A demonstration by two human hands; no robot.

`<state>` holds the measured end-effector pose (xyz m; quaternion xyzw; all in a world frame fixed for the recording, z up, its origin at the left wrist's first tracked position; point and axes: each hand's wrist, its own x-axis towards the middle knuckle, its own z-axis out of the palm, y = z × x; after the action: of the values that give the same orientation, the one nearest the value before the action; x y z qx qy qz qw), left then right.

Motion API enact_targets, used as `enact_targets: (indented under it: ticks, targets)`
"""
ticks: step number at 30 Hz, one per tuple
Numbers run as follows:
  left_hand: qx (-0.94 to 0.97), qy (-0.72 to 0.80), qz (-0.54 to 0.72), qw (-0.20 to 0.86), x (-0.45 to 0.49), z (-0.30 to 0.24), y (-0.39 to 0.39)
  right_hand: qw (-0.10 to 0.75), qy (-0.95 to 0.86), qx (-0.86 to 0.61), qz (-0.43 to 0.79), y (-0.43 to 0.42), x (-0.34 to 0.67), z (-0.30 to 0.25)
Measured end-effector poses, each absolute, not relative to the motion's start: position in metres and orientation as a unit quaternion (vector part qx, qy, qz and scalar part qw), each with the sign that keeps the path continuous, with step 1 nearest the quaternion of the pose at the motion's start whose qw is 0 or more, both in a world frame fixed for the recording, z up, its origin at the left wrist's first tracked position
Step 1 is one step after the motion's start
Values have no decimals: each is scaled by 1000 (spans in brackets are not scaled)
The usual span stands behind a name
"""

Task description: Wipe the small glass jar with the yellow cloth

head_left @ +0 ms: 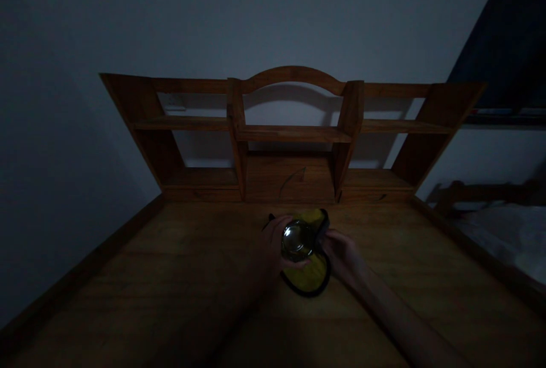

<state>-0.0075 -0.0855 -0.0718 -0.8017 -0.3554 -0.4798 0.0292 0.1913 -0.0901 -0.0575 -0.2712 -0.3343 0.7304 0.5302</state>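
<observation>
A round, clear glass vessel (297, 239), perhaps a cup or small bowl, shows its shiny round face toward me. Around its left side wrap the fingers of my left hand (275, 243), closed on it. A yellow cloth with a black border (307, 278) hangs below and behind the glass. My right hand (341, 249) pinches the cloth's right side, where a fold stands up against the glass. Dim light hides the fingertips of the right hand and the exact contact between cloth and glass.
Both hands are over a wooden desk (149, 277). At its back stands a wooden shelf unit (294, 133) with several compartments, against a pale wall (205, 15). A dark window (507, 44) and a bed-like frame with pale bedding (507, 231) are at the right.
</observation>
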Motion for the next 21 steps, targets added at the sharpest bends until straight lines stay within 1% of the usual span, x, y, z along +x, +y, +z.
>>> enact_targets:
  ticks: [10, 16, 21]
  targets:
    - [-821, -344, -455, 18, -7, -71, -87, 535, -362, -281, 710, -95, 191, -57]
    - [-824, -334, -456, 49, -7, -69, -86, 550, -384, -283, 685, -89, 188, -63]
    - [-819, -341, -456, 73, -8, -68, -87, 544, -393, -293, 681, -91, 187, -61]
